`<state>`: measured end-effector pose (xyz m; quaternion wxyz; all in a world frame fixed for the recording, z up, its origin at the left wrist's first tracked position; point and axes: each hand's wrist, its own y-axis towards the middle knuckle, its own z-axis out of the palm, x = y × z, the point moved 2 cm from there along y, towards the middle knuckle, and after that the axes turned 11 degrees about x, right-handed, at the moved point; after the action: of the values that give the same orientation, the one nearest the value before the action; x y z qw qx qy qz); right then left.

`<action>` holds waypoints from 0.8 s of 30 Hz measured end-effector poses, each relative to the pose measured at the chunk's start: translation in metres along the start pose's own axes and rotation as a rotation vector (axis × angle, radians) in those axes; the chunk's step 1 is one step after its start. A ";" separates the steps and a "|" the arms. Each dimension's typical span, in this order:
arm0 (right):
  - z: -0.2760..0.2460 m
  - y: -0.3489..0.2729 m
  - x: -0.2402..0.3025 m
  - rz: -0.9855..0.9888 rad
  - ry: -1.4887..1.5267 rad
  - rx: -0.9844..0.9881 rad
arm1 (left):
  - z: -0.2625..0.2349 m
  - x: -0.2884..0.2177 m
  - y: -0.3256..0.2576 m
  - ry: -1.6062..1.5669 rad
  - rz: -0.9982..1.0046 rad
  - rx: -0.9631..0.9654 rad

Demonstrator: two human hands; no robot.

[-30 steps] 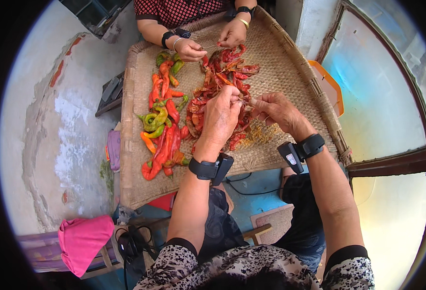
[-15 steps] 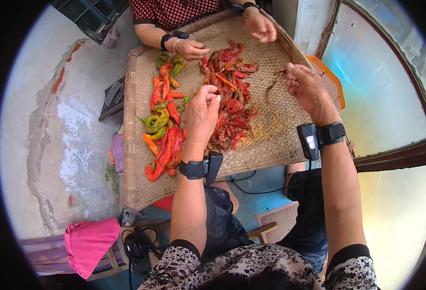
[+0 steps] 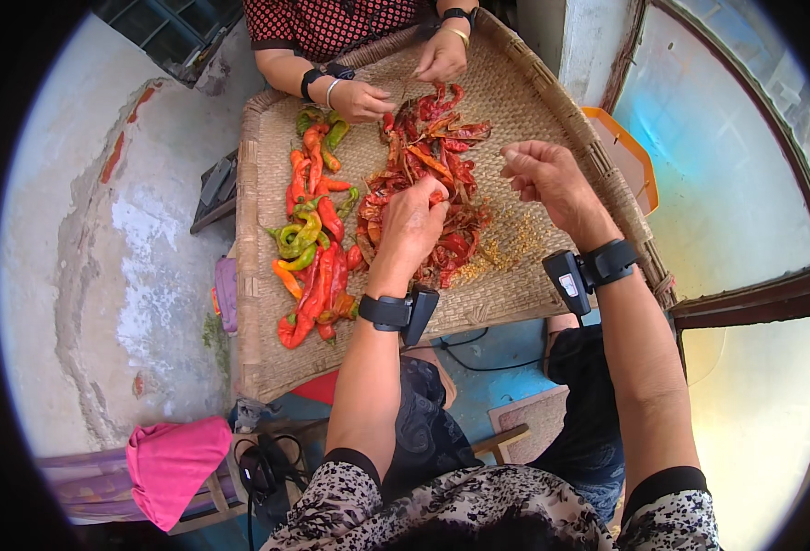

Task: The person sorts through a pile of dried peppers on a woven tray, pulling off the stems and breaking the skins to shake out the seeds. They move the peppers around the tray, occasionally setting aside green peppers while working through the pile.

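Observation:
My left hand (image 3: 411, 226) reaches over a heap of dried red chili peppers (image 3: 453, 244) on a woven tray (image 3: 271, 360). Its fingers are closed on a dried chili pepper (image 3: 438, 196), of which a bit of red shows at the fingertips. To the right of the heap, my right hand (image 3: 544, 178) hovers above the weave. Its fingers are loosely bent and apart, with nothing visible between them. Pale yellow seeds (image 3: 515, 241) lie scattered below it.
Fresh red and green peppers (image 3: 305, 234) form a row on the tray's left. Opposite me, another person's two hands (image 3: 361, 101) work at the heap's far end. A window (image 3: 736, 165) stands at the right, and a pink cloth (image 3: 175, 464) hangs lower left.
My left hand has moved right and down onto the dried peppers. My right hand has shifted left, and the dark stem-like bit at its fingers is gone. The other person's right-side hand has come inward.

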<state>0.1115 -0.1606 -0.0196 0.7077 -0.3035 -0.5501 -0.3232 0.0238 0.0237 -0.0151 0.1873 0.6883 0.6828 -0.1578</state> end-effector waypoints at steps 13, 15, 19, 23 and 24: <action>0.049 -0.010 -0.011 0.054 -0.310 0.311 | -0.004 0.000 -0.011 -1.006 -0.048 0.076; 0.048 -0.010 -0.013 0.063 -0.294 0.284 | -0.007 -0.001 -0.010 -0.952 -0.067 0.069; 0.043 -0.008 -0.016 0.093 -0.273 0.246 | -0.009 -0.007 -0.012 -0.900 -0.116 0.085; 0.026 -0.008 -0.004 0.036 -0.161 0.179 | -0.012 0.004 -0.011 -0.976 -0.077 -0.040; 0.019 -0.013 0.003 0.039 -0.088 0.121 | -0.014 0.007 -0.010 -0.989 -0.069 -0.099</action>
<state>0.0908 -0.1534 -0.0119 0.7060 -0.2845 -0.5932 -0.2620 0.0133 0.0365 -0.0068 0.5161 0.4980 0.5413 -0.4389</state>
